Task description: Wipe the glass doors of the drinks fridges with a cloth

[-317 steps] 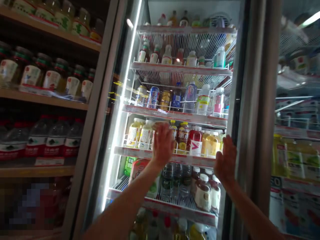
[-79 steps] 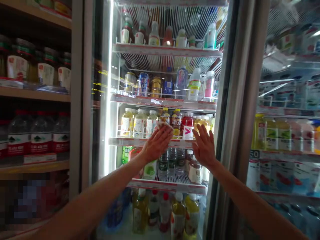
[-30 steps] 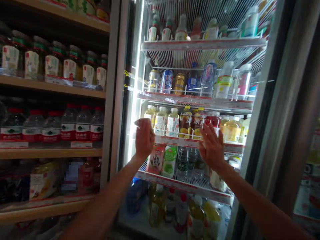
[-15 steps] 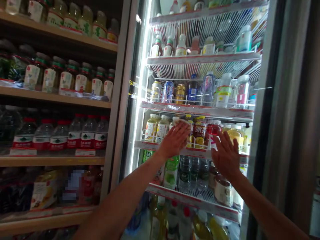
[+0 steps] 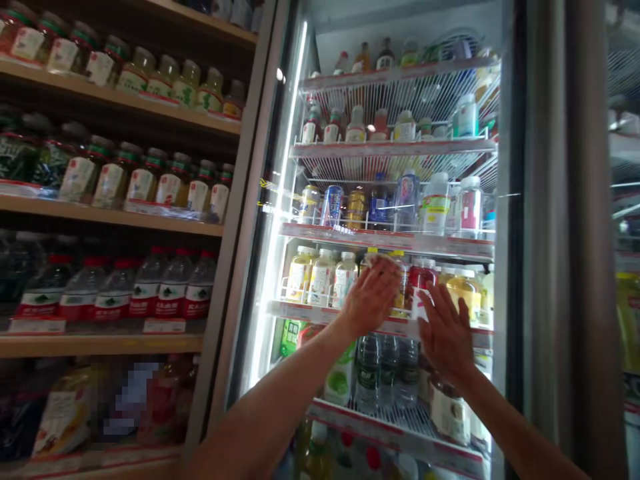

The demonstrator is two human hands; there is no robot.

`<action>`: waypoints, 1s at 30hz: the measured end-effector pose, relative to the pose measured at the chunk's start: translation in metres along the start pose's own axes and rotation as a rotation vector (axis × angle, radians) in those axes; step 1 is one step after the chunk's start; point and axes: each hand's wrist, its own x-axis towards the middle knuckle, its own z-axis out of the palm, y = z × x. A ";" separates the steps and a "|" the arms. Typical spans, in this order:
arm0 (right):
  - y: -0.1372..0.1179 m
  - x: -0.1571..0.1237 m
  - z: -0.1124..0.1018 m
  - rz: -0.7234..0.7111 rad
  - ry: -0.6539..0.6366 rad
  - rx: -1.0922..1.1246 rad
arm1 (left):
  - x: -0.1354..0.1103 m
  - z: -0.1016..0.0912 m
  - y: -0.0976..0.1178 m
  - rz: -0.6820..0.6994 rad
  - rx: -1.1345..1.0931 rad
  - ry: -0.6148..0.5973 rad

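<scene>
My left hand (image 5: 371,298) lies against the glass door (image 5: 273,267) of a lit drinks fridge, fingers pressed on a small pale cloth (image 5: 383,260) that shows at the fingertips. My right hand (image 5: 447,335) rests flat on the same glass just to the right and lower, fingers spread, holding nothing. Behind the glass at hand height stand pale yellow drink bottles (image 5: 323,277) and a red bottle (image 5: 423,275). Dark water bottles (image 5: 370,367) fill the shelf below.
Wooden shelves on the left carry jars (image 5: 150,183) and red-labelled water bottles (image 5: 150,288). The fridge's grey door frame (image 5: 545,233) runs down the right, with a second glass-fronted fridge (image 5: 625,280) beyond it. Cans (image 5: 331,205) sit on a higher fridge shelf.
Over the last second my left hand went from a curled grip off to the left to lying flat on the glass further right. The right hand stayed flat on the glass. The view tilted upward.
</scene>
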 end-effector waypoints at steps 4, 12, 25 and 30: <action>0.003 -0.001 -0.002 -0.021 -0.020 0.007 | -0.002 -0.010 -0.017 0.003 0.043 -0.027; 0.000 0.007 -0.005 0.011 -0.017 0.019 | -0.019 -0.035 -0.119 -0.629 0.140 0.344; 0.052 0.046 0.001 0.044 0.069 -0.136 | 0.005 -0.034 -0.083 -0.140 0.083 0.057; 0.047 0.046 0.002 0.071 0.093 -0.163 | -0.020 -0.054 -0.158 -0.759 0.154 0.355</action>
